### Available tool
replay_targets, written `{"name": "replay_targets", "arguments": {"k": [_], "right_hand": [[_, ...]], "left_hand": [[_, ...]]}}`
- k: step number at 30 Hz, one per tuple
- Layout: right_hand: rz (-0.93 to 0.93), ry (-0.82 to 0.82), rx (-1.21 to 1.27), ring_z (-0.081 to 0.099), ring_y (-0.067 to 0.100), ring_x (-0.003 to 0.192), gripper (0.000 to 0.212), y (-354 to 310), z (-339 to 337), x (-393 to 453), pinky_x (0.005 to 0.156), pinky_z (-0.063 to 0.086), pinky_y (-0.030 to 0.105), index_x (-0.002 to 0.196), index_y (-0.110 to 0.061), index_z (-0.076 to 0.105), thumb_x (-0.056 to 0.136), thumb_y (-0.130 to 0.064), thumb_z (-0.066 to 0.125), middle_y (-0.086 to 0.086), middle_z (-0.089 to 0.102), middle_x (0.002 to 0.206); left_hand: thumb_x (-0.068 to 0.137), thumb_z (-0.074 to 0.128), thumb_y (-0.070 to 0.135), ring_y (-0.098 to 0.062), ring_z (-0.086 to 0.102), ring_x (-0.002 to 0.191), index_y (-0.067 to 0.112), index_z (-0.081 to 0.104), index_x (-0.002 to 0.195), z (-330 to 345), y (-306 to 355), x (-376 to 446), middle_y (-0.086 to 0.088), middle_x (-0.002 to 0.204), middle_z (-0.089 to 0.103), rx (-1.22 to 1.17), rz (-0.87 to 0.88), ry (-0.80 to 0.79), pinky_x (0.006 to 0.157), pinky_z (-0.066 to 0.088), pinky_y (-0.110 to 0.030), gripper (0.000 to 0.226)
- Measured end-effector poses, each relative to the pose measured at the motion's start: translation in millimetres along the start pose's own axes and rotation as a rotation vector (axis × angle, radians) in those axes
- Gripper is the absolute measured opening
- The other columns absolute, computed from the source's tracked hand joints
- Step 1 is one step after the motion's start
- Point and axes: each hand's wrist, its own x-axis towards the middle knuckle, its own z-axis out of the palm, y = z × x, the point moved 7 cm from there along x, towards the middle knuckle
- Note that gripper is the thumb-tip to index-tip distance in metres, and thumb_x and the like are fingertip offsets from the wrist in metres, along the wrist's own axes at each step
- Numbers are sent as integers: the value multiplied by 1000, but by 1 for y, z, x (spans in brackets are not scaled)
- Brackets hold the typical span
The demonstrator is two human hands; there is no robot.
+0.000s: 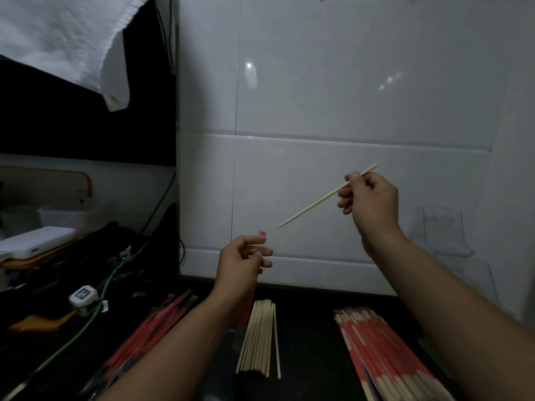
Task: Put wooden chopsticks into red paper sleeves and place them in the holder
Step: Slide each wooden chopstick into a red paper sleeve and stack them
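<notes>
My right hand (369,198) pinches a bare wooden chopstick (315,202) near its thick end, raised before the white tiled wall, tip slanting down-left. My left hand (243,261) holds a red paper sleeve (262,233); only its top end shows above the fingers and a strip below the wrist. The chopstick's tip hangs just right of and above the sleeve's mouth, apart from it. On the dark counter lie a bundle of bare chopsticks (259,340), empty red sleeves (156,328) to the left, and sleeved chopsticks (382,351) to the right.
A clear plastic holder (443,233) is fixed to the wall at right. Left of the counter lie a green cable (86,325), a white plug adapter (83,298), a white device (31,241) and tangled wires. A white towel (63,39) hangs at top left.
</notes>
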Motion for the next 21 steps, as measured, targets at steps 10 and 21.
{"name": "replay_targets", "arguments": {"k": [10, 21], "right_hand": [[36, -2, 60, 55, 12, 52, 20, -1, 2, -2, 48, 45, 22, 90, -7, 63, 101, -17, 48, 4, 62, 66], [52, -54, 20, 55, 10, 51, 21, 4, 9, -8, 48, 45, 20, 89, -7, 63, 101, -15, 48, 4, 62, 67]], "left_hand": [[99, 56, 23, -12, 54, 66, 16, 68, 100, 0, 7, 0, -4, 83, 66, 102, 94, 25, 56, 46, -18, 14], [99, 56, 18, -12, 55, 66, 17, 68, 99, 1, 9, -4, -3, 82, 66, 115, 123, -4, 60, 48, -23, 13]]}}
